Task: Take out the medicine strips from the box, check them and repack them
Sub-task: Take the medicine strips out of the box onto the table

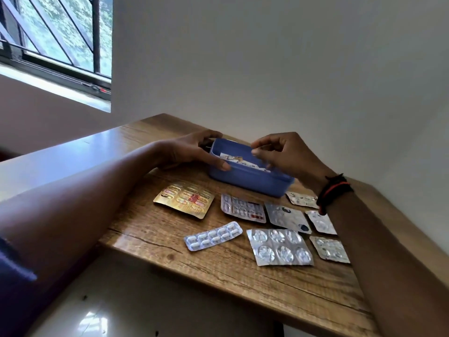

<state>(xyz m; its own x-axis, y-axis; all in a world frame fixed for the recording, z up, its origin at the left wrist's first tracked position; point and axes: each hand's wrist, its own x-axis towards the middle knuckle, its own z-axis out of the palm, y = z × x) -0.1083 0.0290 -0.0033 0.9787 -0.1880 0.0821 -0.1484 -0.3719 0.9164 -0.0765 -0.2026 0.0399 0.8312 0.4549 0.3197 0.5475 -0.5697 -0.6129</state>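
The left hand point(192, 152) is gripping the blue box point(250, 177) at its 9 o'clock end. Its thumb is lying along the near wall and its fingers are curling over the far rim. The right hand point(284, 154) is hovering over the box's 3 o'clock end, fingers curled, with thumb and forefinger drawn together just above a printed strip point(239, 160) lying inside. I cannot tell whether they are pinching it. Black and red bands point(334, 190) are circling that wrist.

The box is sitting on the wooden table point(170, 239), close to the wall. Strips are lying flat on the table on the near side of the box:
- A gold strip point(184, 199) is at 7 o'clock.
- A red-printed silver strip point(243, 207) is at 6 o'clock.
- A white pill strip point(213, 235) is lying nearer the table's edge.
- A six-blister silver strip point(279, 246) and smaller silver strips point(286, 217) are spreading towards 5 o'clock, beside the right forearm.

A barred window point(60, 32) is showing at 10 o'clock.
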